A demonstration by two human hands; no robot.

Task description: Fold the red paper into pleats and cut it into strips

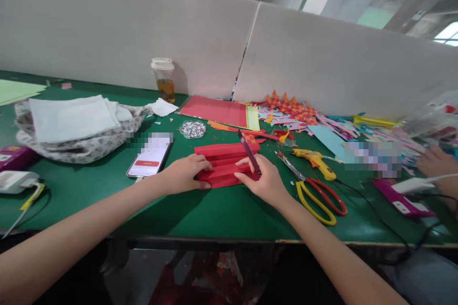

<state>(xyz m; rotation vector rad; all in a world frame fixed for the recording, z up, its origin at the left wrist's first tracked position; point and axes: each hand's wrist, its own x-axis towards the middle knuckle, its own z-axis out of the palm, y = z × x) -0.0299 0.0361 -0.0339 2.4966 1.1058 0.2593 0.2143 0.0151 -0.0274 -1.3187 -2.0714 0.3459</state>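
Over one table (pixel 214 217), right hand (pixel 265 177) grips one pen (pixel 249 152).

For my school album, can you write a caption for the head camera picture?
Left hand on creased red paper, right hand holding a dark pen, scissors lying nearby on the green table.

Green table (pixel 200 214) bears red pleated paper (pixel 223 166), scissors (pixel 299 177), phone (pixel 148 158).

The left hand (pixel 189 175) and right hand (pixel 264 177) cover parts of the red paper (pixel 223 167). Pixelation hides the phone's (pixel 148 158) top. The left edge cuts off the green paper (pixel 19 91) and a purple power strip (pixel 19 155); the right edge, a co-worker's blurred hand (pixel 437 162)
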